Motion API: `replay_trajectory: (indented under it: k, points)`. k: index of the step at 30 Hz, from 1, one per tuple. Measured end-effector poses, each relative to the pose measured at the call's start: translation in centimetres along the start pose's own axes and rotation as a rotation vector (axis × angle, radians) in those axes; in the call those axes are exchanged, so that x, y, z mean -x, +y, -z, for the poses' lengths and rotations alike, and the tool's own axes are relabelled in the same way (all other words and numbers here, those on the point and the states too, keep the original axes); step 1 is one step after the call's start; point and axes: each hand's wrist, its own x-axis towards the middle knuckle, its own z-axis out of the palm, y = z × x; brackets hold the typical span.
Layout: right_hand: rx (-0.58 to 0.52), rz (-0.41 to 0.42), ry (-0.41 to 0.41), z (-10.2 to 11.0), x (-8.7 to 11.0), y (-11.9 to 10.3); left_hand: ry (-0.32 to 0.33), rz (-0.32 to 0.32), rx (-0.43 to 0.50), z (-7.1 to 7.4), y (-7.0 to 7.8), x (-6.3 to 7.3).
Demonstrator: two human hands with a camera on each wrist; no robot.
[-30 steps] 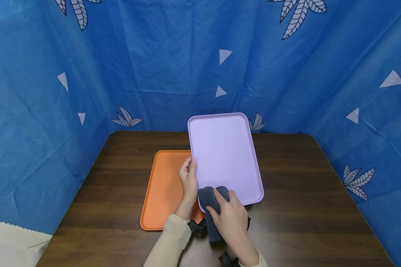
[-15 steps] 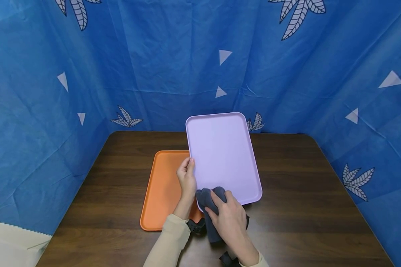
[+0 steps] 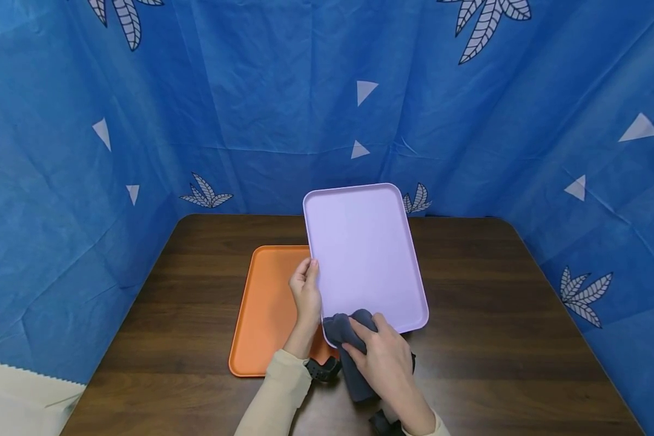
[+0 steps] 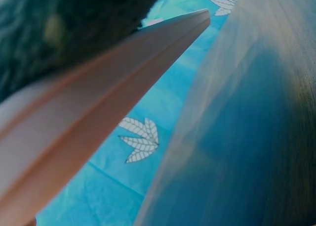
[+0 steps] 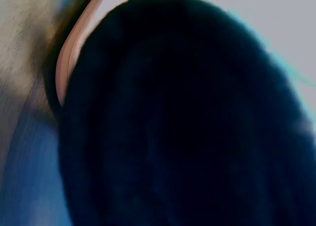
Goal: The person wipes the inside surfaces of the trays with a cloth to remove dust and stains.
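A lilac tray (image 3: 362, 257) occupies the centre of the head view, tilted up and leaning slightly left, its upper edge overlapping the blue curtain (image 3: 251, 91). The left hand (image 3: 306, 297) grips the tray's left edge, thumb on the front rim and fingers bent; how far they reach behind cannot be told. The right hand (image 3: 384, 360), fingers bent, holds a dark grey cloth (image 3: 338, 332) against the tray's lower left corner region; part of the cloth hangs below the lower edge. An orange tray (image 3: 267, 309) lies on the wooden table (image 3: 496, 303) at left of centre, its right part hidden by the lilac tray and the left arm. A broad stretch of tabletop separates the lilac tray's right edge from the table's right edge; a narrower one runs left of the orange tray. In the left wrist view, the raised tray appears nearly edge-on from lower left to upper right, a visible gap between its edge and the tabletop. In the right wrist view, the cloth fills most of the frame, tray rim at upper left.
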Motion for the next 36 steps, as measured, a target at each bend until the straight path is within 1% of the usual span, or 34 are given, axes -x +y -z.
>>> replay_trajectory:
  k: [7,11,16,22,26,31,36]
  points:
    - [-0.024,-0.069,-0.005,0.4,0.4,1.3,0.016,-0.014,0.024,0.0,0.0,0.1]
    - [-0.03,-0.134,-0.048,0.8,0.4,2.4,0.02,-0.02,0.033,0.0,0.1,0.1]
    - [-0.044,-0.234,-0.108,1.4,0.4,4.2,0.018,-0.005,0.048,0.0,0.0,0.0]
    - [-0.055,-0.363,-0.191,2.3,0.4,7.0,0.02,0.019,0.039,0.0,-0.1,0.0]
    - [-0.042,-0.421,-0.225,2.9,0.5,8.6,0.019,0.028,0.021,-0.1,-0.1,0.0]
    - [-0.033,-0.45,-0.221,3.6,0.9,9.8,0.018,0.03,0.023,-0.2,-0.4,0.1]
    - [-0.033,-0.449,-0.172,4.0,1.2,10.2,-0.002,0.025,0.035,-0.3,-0.7,0.3]
